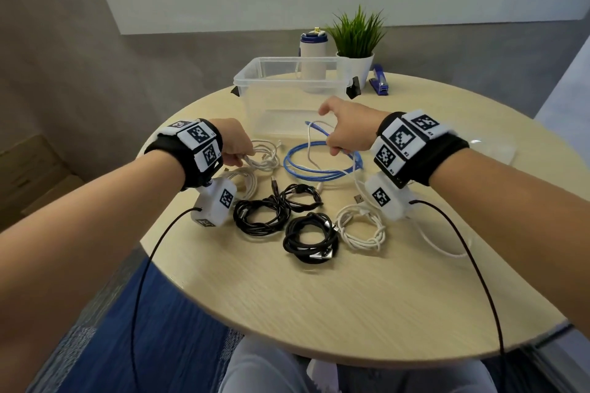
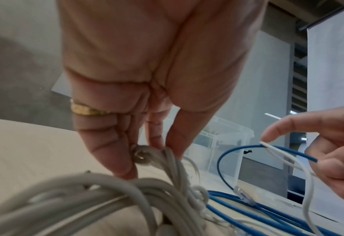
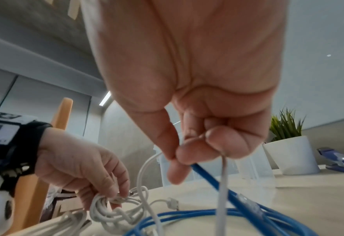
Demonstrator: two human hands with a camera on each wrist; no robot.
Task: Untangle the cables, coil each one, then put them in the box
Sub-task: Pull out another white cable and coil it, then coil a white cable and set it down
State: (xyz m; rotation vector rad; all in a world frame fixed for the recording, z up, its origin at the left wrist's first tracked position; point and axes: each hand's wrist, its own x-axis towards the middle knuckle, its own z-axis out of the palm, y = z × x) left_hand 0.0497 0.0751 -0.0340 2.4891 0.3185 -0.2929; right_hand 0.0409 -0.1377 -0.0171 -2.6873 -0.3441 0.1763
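Risk: white strand crosses blue loops, pull can drag both coils into new tangle.

Left hand [image 1: 238, 145] pinches coiled white cable bundle [image 1: 263, 155] on tabletop [image 1: 367, 290].

Right hand [image 1: 346, 128] pinches thin white cable [image 1: 309, 140] with round blue cable [image 1: 319, 163], index finger lifted.

Clear plastic box [image 1: 255, 80] behind, near.

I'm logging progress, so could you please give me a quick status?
Left hand grips white bundle. Right hand pinches blue cable and white cable together. Box empty.
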